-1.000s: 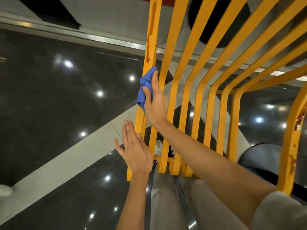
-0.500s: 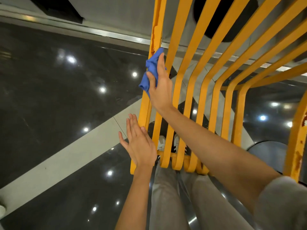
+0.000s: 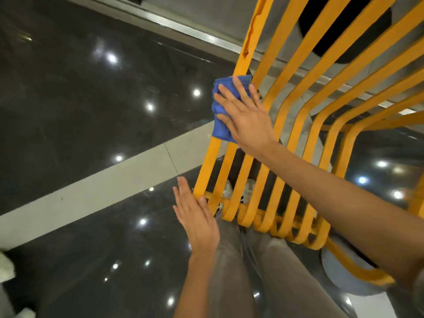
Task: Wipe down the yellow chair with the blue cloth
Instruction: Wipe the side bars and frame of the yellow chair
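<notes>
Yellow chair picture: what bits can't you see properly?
Head view only:
- The yellow chair: its slats run off the top and right edges, so its full shape is cut off.
- The blue cloth: the right hand lies flat over much of it.
- The slat under the cloth: covered, so whether it is clean cannot be told.
- The shoes: seen only through gaps between slats.
- The left hand touches the outer slat's lower end; its palm faces away.

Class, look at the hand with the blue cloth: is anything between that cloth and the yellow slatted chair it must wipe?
Nothing visible. The right hand presses the blue cloth flat against the yellow slatted metal chair's outermost slats.
</notes>
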Tool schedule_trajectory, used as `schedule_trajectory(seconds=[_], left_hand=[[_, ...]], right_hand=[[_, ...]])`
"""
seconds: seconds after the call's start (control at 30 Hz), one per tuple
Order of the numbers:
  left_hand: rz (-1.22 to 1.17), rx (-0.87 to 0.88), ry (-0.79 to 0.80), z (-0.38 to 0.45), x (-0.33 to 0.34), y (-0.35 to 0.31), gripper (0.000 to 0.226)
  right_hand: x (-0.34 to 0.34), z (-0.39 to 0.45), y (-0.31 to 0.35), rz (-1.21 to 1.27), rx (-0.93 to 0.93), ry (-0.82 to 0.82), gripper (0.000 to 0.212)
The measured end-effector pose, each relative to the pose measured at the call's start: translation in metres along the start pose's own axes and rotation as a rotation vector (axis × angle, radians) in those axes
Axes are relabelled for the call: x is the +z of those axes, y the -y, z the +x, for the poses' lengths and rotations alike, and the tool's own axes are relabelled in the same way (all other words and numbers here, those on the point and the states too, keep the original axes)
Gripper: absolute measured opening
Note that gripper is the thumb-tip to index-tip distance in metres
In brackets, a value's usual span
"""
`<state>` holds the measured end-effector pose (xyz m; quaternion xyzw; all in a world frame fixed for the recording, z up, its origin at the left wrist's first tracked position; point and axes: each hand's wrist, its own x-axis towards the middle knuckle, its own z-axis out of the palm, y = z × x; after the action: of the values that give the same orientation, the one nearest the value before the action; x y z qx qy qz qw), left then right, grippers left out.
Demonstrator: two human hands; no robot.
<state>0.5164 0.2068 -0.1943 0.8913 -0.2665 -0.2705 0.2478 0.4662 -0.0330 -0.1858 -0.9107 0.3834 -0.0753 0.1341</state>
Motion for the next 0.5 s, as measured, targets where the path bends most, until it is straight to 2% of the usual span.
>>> schedule_trajectory(seconds=[0.1, 0.2, 0.27, 0.33, 0.43, 0.5], left_hand=[[-0.061, 0.011, 0.012, 0.002, 0.001, 0.001, 0.054], [-0.038, -0.007, 0.023, 0.0, -0.002, -0.004, 0.057], [0.021, -0.011, 0.026, -0.001, -0.005, -0.005, 0.059], [0.077, -0.01, 0.035, -0.001, -0.006, -0.005, 0.061], [0.095, -0.014, 0.032, -0.002, -0.006, -0.007, 0.059], [0.085, -0.029, 0.032, -0.002, -0.003, -0.007, 0.056]], right_hand=[[0.013, -0.048, 0.033, 0.198, -0.027, 0.064, 0.047], [0.02, -0.091, 0.052, 0.135, -0.338, 0.184, 0.045], [0.012, -0.067, 0.039, 0.017, -0.474, 0.21, 0.039], [0.003, -0.03, 0.026, -0.047, -0.419, 0.197, 0.033], [-0.002, -0.02, 0.029, 0.024, -0.275, 0.181, 0.023], [0.005, -0.047, 0.053, 0.079, -0.354, 0.229, 0.021]])
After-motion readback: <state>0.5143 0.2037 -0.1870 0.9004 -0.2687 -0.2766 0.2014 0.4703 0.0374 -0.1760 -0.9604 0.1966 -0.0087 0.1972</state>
